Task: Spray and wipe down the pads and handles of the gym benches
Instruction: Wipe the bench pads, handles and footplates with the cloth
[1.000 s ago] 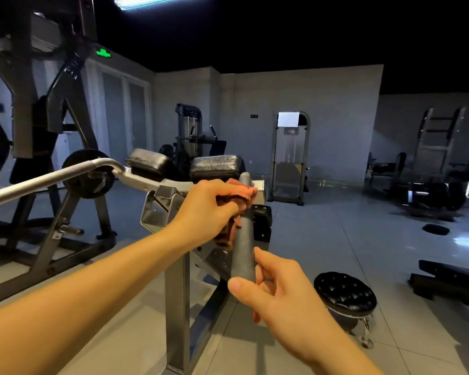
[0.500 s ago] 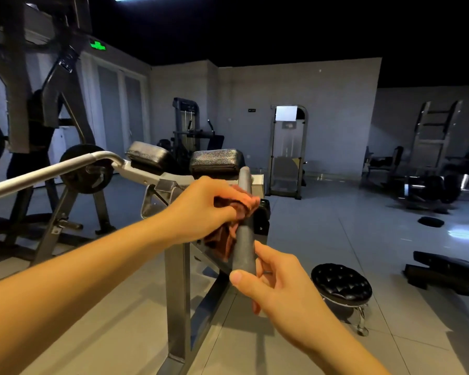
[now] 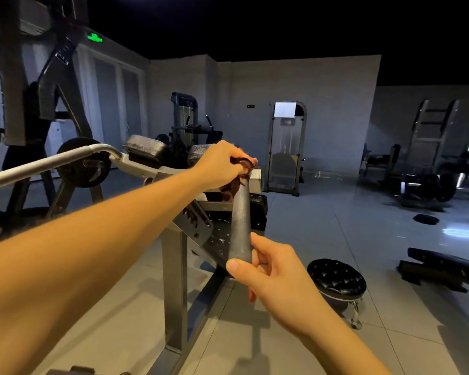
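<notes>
Cloth point(image 3: 237, 182) sits bunched around the top end of the grey handle point(image 3: 240, 226), gripped there by the left hand point(image 3: 220, 165). Its fingers curl over the fabric so that it wraps the bar rather than brushing only one face of it (a wrap like that would let a single pass clean the whole round of the grip). The right hand point(image 3: 271, 269) closes on the lower end of the handle, thumb across the front and fingers behind, seemingly to steady it against the rubbing. The middle stretch of the handle lies bare between the two hands, and I judge that to be the run the cloth has to cover next. Two dark pads point(image 3: 144, 147) lie beyond the handle's top end and to its left, touched by neither hand. The machine's grey upright point(image 3: 173, 280) stands below and left of the handle, and a tufted black stool point(image 3: 336, 277) sits on the floor to the handle's lower right.
</notes>
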`<state>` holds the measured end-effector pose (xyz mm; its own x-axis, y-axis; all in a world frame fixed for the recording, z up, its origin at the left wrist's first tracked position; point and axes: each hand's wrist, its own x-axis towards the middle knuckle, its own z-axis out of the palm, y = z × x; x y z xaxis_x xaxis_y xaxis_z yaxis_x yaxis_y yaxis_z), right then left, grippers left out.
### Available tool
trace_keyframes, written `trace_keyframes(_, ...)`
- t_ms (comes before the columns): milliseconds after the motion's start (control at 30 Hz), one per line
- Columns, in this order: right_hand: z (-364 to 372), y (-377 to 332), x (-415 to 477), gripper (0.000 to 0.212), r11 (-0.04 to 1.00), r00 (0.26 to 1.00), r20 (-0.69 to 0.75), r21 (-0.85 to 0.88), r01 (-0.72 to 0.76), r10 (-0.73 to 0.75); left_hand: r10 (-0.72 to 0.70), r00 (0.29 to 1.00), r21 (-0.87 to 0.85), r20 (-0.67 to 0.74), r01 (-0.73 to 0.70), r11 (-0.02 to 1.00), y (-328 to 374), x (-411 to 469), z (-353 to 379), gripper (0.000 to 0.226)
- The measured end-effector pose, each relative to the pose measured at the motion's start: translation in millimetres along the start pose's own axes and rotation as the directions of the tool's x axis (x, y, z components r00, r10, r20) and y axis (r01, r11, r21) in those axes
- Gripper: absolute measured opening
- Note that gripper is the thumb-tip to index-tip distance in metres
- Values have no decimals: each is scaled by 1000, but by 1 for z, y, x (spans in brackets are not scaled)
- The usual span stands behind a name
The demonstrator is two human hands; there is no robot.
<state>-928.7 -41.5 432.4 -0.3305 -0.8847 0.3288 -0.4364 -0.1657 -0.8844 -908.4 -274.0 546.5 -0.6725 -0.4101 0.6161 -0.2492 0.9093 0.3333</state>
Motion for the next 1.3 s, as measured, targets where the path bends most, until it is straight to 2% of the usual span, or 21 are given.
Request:
trace_keyframes(100,1,-4,-3,45,1000,1000,24,-5,8,-8,63,994,-104,93,-53,993,15,-61,-18,25)
trace_keyframes(167,0,-6,-4,30,1000,999,33,-13,22,-22,161,972,-179,171,-130,975,28,-105,-30,25)
trace_keyframes(233,-1,-6,-3,22,1000,999,30,-10,28,-27,196,958,-228,210,-147,962,35,-130,-37,27)
trace_keyframes(367,-1,-6,-4,19,999,998,42,-4,39,-39,192,972,-86,133,-182,980,31,-95,-26,25)
trace_keyframes(500,-1,-1,-1,28,1000,999,25,-12,24,-24,24,999,74,32,-27,997,9,-15,-2,22)
trace_keyframes(567,1,0,-1,33,1000,1000,18,-10,22,-22,-22,1000,113,-4,22,993,7,-6,4,23)
trace_keyframes(667,1,-1,-4,23,998,998,14,-14,54,-53,-6,1000,-41,21,6,999,13,-42,-6,21)
trace_keyframes(767,2,-1,-5,17,997,997,11,8,82,-82,92,986,-245,140,-55,968,26,-111,-26,26)
trace_keyframes(833,2,-2,-7,11,996,996,7,21,92,-92,129,983,-299,131,-85,950,32,-142,-29,29)
trace_keyframes(900,2,-2,-6,8,995,995,14,7,96,-96,121,991,-241,62,-103,965,35,-139,-23,28)
trace_keyframes(967,1,1,-4,15,996,996,21,-8,88,-88,104,994,-126,16,-101,987,34,-109,-16,24)
trace_keyframes(1067,0,4,-1,21,997,997,25,-4,72,-72,-23,1000,-9,-17,23,1000,22,-47,-3,14)
trace_keyframes(1133,0,7,0,30,997,998,14,-26,67,-66,-52,998,25,-34,53,998,20,-34,2,14)
trace_keyframes(1200,1,8,0,43,998,998,0,-26,63,-63,-51,998,5,-34,51,999,24,-47,-1,16)
trace_keyframes(1233,1,7,-1,42,998,998,4,-16,67,-67,-22,1000,-34,-17,22,999,27,-63,-5,16)
trace_keyframes(1300,1,4,-4,26,996,996,13,0,86,-86,99,994,-115,44,-93,989,38,-103,-18,18)
